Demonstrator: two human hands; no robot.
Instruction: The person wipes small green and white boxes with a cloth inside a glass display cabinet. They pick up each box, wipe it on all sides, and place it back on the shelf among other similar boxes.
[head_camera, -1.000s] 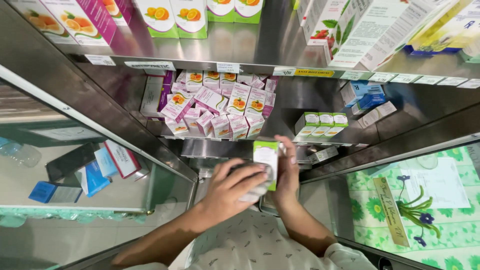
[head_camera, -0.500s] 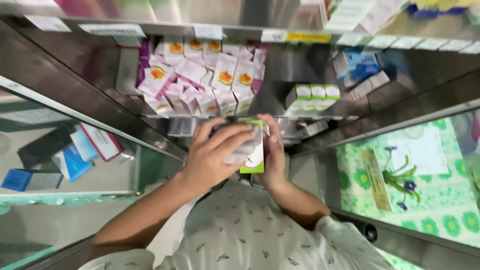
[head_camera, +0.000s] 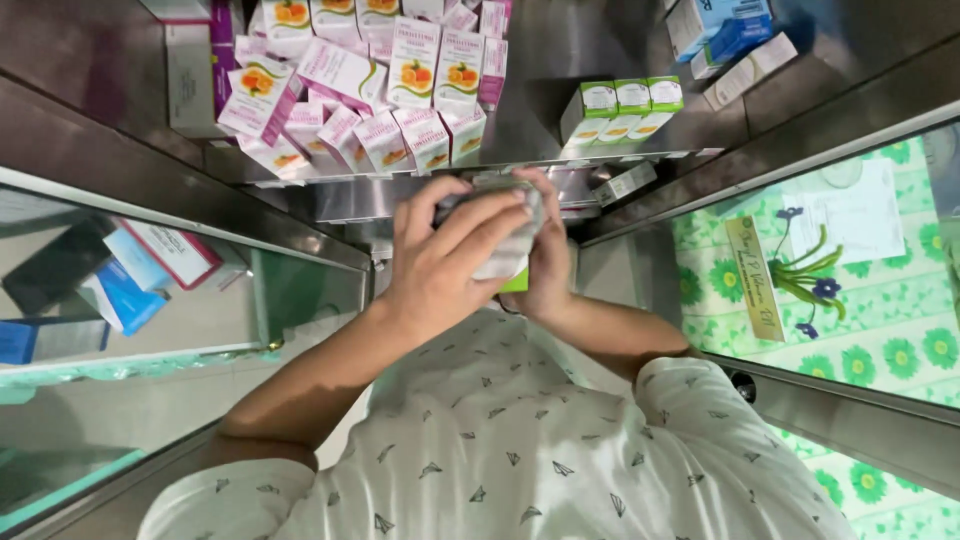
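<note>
A small green-and-white cardboard box (head_camera: 515, 281) sits between both hands: the left hand (head_camera: 450, 262) presses a grey cloth (head_camera: 508, 245) over it, the right hand (head_camera: 548, 262) grips it from behind.

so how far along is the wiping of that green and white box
Done: not much can be judged; the box is off the shelf and in hand. In hand: the left hand presses a grey cloth over the green and white box, which the right hand steadies, nearly hidden. Left: three similar green boxes sit on the steel shelf, beside a pile of pink boxes.
</note>
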